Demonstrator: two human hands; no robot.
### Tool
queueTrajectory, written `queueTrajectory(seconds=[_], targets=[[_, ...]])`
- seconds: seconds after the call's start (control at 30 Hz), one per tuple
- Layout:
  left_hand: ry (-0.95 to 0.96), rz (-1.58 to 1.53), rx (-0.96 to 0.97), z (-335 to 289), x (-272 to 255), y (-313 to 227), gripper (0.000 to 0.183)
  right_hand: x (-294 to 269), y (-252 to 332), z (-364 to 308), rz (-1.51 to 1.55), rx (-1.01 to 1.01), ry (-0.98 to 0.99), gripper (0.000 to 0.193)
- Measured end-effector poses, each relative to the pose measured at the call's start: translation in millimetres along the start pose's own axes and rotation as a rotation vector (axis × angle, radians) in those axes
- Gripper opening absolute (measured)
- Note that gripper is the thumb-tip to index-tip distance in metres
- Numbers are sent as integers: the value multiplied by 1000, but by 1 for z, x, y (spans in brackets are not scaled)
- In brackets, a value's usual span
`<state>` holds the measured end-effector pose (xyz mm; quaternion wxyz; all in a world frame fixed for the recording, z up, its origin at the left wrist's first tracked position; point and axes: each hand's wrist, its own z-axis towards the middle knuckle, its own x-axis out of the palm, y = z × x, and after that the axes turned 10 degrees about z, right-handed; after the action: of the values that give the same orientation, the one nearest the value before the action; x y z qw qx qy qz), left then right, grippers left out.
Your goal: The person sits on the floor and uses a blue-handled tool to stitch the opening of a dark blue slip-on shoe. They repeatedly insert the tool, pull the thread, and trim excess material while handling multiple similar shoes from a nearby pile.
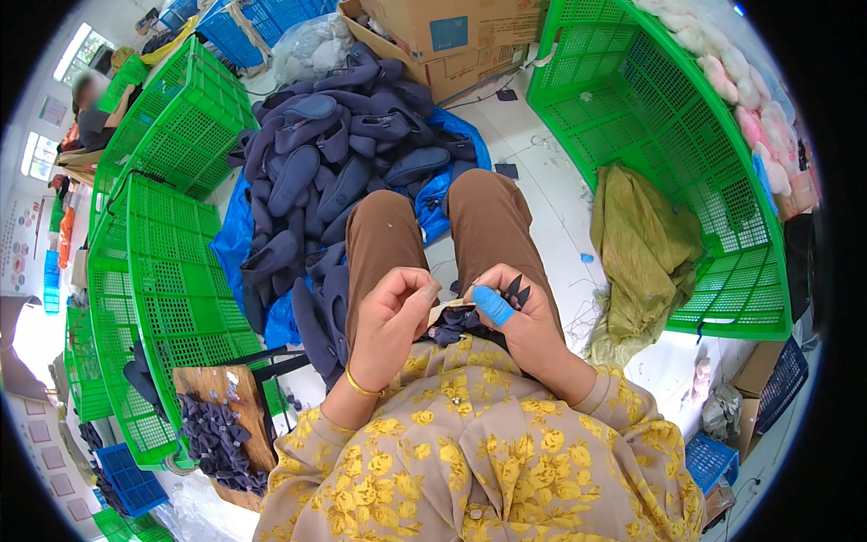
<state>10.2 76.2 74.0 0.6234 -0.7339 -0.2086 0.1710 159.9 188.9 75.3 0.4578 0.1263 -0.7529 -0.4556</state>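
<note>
Over my lap, my left hand (395,312) is closed, thumb and index finger pinched together; what they hold, if anything, is too small to make out. Close beside it, my right hand (531,336) curls shut, its thumb wrapped in blue tape (493,306). Two dark pointed tips of what look like small black thread snips (517,291) stick out between its fingers. A pale strip and a bunch of small navy fabric pieces (449,327) lie between the hands, partly hidden by them. Beyond my knees lies a large heap of navy slip-on shoes (348,135) on blue sheeting (237,237).
Green plastic crates (185,298) line my left; another large green crate (722,208) stands tilted at right, beside an olive sack (637,253). A wooden board (246,397) at lower left bears small navy fabric pieces. Cardboard boxes (452,41) stand behind the heap. Another person (93,117) sits far left.
</note>
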Motion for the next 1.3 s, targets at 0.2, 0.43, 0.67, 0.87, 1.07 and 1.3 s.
queueTrajectory(seconds=[0.2,0.43,0.67,0.87,1.07,1.3], targets=[[-149,340,245,-7,3,-6,5,-1,-2,1,-50,44,-15,9],[-39,402,305,-2,13,-11,11,-1,-2,1,-173,45,50,9],[-40,445,316,-1,14,-12,6,-2,-4,1,-177,23,59,9],[-86,281,94,8,15,-9,4,-3,-3,0,-114,56,2,8],[80,-545,-164,30,-2,-31,9,-10,12,-3,-110,35,-125,9],[242,359,195,32,39,-12,3,-26,27,-8,-311,88,-116,6]])
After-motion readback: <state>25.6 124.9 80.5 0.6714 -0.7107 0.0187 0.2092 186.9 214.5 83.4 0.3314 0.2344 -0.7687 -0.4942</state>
